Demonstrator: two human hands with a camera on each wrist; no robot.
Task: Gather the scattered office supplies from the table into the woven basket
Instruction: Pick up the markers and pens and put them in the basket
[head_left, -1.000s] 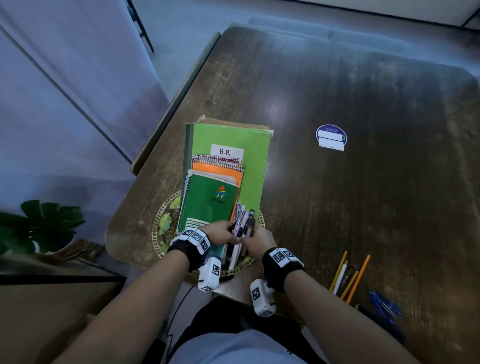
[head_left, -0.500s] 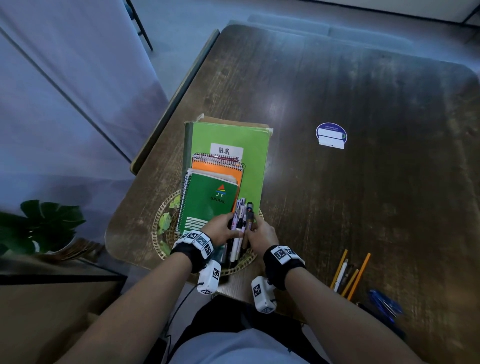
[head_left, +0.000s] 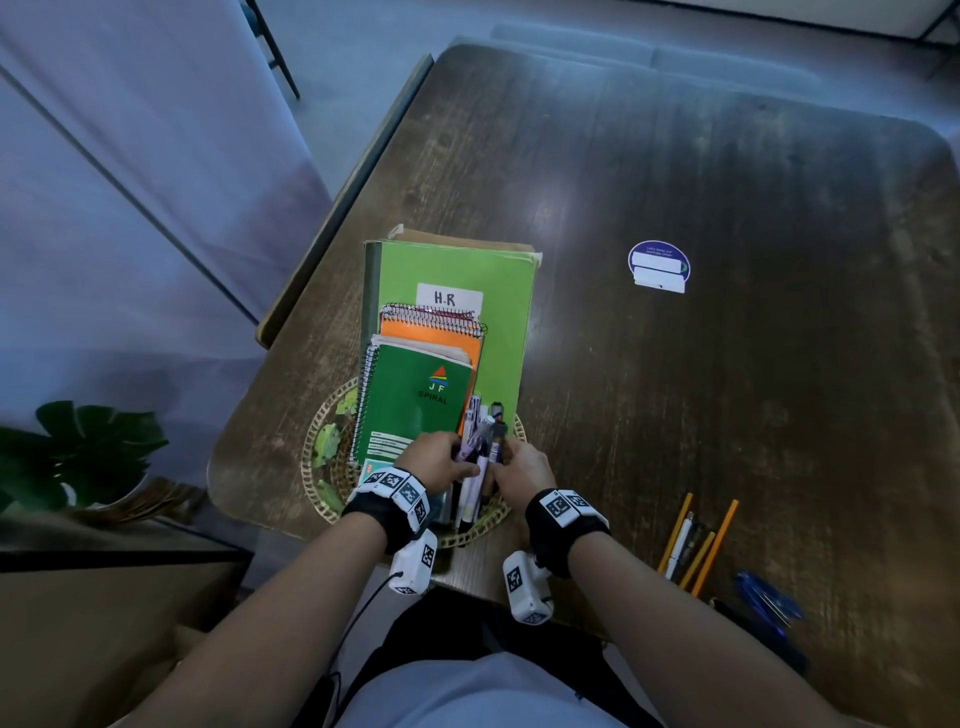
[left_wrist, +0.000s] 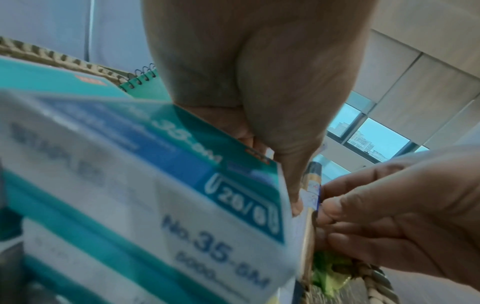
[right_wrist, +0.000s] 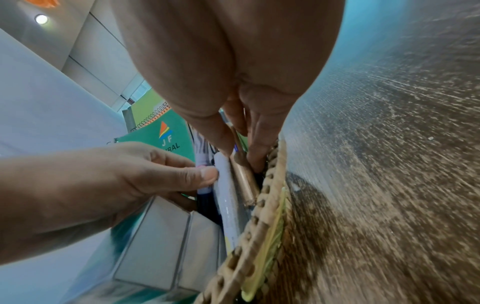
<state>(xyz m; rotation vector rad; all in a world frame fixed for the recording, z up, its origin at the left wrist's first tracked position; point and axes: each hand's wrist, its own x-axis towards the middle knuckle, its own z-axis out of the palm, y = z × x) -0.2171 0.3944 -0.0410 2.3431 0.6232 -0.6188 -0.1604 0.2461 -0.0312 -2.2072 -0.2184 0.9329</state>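
Note:
A round woven basket (head_left: 321, 470) sits at the table's near left edge with stacked notebooks (head_left: 415, 400) lying in it and reaching past its far rim. A bundle of pens (head_left: 484, 431) lies over the basket's right side. My left hand (head_left: 457, 458) grips the bundle from the left and my right hand (head_left: 501, 462) pinches it from the right. In the right wrist view my right hand (right_wrist: 241, 156) holds a brown pen (right_wrist: 244, 181) beside a white pen (right_wrist: 227, 195). A teal staple box (left_wrist: 155, 205) lies in the basket under my left hand (left_wrist: 293, 197).
Several yellow pencils and a white pen (head_left: 696, 545) lie on the dark wooden table (head_left: 727, 415) at the near right, with blue pens (head_left: 769, 603) beside them. A round blue sticker (head_left: 658, 266) is on the tabletop. A potted plant (head_left: 78, 452) stands at the left.
Both hands have nudged the pen bundle slightly away from me over the basket. In the last half second they have hardly moved.

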